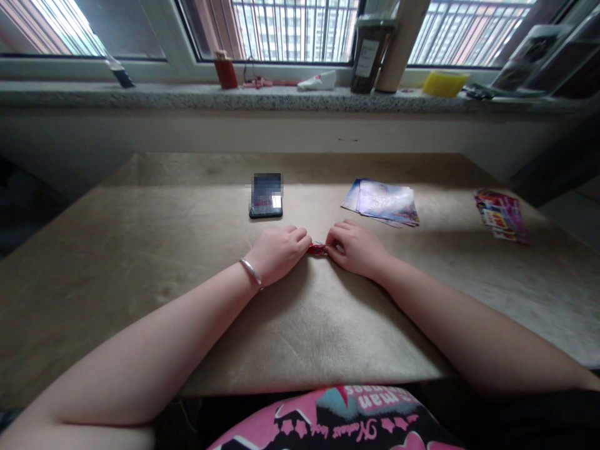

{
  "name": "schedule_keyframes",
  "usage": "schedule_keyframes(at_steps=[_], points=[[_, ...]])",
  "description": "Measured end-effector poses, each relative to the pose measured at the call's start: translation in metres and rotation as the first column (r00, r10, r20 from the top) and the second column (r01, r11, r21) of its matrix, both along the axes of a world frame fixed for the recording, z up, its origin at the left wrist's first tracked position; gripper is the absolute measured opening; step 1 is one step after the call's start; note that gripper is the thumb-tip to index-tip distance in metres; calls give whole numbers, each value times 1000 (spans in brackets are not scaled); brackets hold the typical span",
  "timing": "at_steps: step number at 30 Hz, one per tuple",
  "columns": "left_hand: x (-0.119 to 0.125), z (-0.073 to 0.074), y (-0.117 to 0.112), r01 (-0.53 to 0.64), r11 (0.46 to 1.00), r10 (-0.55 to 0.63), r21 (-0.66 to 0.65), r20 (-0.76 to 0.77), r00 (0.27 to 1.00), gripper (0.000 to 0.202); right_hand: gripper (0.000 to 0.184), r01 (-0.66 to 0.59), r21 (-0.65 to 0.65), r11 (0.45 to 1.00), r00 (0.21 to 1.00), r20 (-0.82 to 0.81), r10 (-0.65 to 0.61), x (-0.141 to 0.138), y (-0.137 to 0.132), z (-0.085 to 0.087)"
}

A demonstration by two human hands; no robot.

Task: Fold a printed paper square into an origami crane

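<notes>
Between my two hands, just above or on the table in the middle, is a small shiny red packet-like thing [317, 249], mostly covered by fingers. My left hand [280, 251], with a silver bangle at the wrist, pinches its left end. At its right end, the thumb and fingers of my right hand [354, 245] are closed on it. A fan of bluish picture cards [387, 201] lies just beyond my right hand. Beyond my left hand rests a dark phone [266, 195], its screen blurred out.
Several colourful pink and red packets [501, 215] lie at the table's right side. The table [300, 337] has a beige cover. Behind it, a stone windowsill [178, 97] bears a red bottle [225, 70], a dark jar [370, 56] and a yellow roll [445, 84].
</notes>
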State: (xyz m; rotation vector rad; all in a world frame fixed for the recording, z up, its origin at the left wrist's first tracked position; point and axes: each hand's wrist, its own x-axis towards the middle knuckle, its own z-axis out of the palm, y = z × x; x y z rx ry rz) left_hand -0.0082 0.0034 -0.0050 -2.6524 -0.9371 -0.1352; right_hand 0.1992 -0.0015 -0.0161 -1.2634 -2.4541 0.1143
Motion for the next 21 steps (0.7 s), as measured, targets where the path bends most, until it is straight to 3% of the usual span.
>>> schedule_keyframes(at_steps=[6,9,13,21], points=[[-2,-5,2,43,998,-35,-52,154,987,13,8,-10,-2,1000,999,-35,10,0,0,0],[-2,-8,5,169,981,-135,-100,280,951,16,9,-9,-6,1000,999,-44,9,0,-1,-1],[-3,-12,8,300,941,-238,-159,323,916,20,10,-1,-31,1000,996,-87,-2,1,0,-2],[-4,-10,9,274,897,-103,-347,439,892,11,8,-70,-52,996,967,-249,55,3,5,-7]])
